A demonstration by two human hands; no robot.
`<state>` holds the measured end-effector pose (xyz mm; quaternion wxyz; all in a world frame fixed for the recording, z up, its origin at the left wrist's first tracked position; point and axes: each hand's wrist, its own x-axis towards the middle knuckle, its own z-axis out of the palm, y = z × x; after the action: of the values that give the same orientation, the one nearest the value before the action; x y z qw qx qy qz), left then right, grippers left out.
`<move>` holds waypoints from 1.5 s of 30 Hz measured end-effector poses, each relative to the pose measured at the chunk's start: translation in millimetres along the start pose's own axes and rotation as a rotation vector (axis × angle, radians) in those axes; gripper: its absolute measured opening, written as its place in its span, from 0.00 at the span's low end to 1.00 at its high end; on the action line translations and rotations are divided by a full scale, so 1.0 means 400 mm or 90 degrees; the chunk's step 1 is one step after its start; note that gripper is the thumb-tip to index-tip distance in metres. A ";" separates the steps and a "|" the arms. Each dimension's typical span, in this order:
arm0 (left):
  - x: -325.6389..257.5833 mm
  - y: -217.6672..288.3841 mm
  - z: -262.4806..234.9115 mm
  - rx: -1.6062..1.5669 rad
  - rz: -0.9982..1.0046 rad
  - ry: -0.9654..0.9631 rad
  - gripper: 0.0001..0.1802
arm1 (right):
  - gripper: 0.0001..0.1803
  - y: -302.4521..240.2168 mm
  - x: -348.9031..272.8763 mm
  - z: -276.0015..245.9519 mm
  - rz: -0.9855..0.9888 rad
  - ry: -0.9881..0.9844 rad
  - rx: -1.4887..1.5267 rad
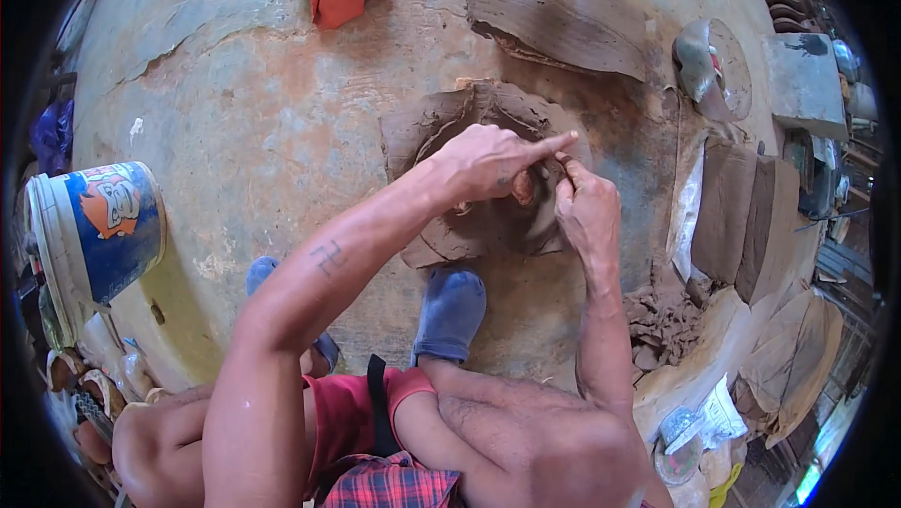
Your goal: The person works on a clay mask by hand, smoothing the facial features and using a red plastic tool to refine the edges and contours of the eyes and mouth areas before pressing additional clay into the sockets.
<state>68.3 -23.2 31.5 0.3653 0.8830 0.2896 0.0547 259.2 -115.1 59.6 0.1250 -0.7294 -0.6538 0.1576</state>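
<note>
Two hands meet over the small orange clay piece at the middle of the muddy wheel: the left hand steadies it, forefinger extended, while the right hand pinches its edge with narrowed fingers, apparently to shape it.

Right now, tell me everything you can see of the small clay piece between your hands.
The small clay piece is a reddish-brown lump, wet-looking and mostly hidden, so its shape is unclear. It sits low over the dark clay mound on the concrete floor. The left hand cups it from the left, index finger stretched out; the right hand pinches its right edge with its fingertips.
</note>
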 end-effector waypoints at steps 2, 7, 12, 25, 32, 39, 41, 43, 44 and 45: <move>-0.034 0.011 -0.040 -0.115 -0.092 0.078 0.54 | 0.27 -0.015 -0.002 -0.019 0.071 -0.136 0.000; -0.165 -0.042 -0.008 -0.432 -0.209 0.580 0.39 | 0.37 -0.038 0.011 -0.031 0.033 -0.272 -0.109; -0.270 -0.159 0.092 -0.574 -0.288 0.778 0.30 | 0.40 -0.058 -0.012 0.000 0.126 -0.319 -0.042; -0.260 -0.210 0.129 -0.730 -0.267 0.887 0.30 | 0.38 -0.026 -0.017 -0.015 0.174 -0.235 0.067; -0.238 -0.228 0.179 -0.811 -0.128 0.785 0.39 | 0.39 -0.036 -0.065 0.000 0.157 -0.267 -0.024; -0.245 -0.247 0.182 -1.045 -0.114 0.757 0.42 | 0.45 -0.063 -0.119 0.035 0.249 -0.290 0.055; -0.243 -0.248 0.188 -1.089 -0.082 0.741 0.41 | 0.46 -0.070 -0.128 0.026 0.266 -0.297 0.085; -0.241 -0.247 0.189 -1.102 -0.078 0.743 0.41 | 0.47 -0.050 -0.110 0.012 0.314 -0.271 0.108; -0.246 -0.240 0.193 -1.107 -0.081 0.743 0.41 | 0.47 -0.043 -0.109 0.008 0.358 -0.248 0.134; -0.247 -0.233 0.197 -1.112 -0.082 0.746 0.41 | 0.47 -0.050 -0.126 0.017 0.362 -0.250 0.134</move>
<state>-33.2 -73.1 -77.5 0.6797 0.1315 0.3276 0.6430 233.6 -163.2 64.5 0.0224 -0.8213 -0.4164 0.3894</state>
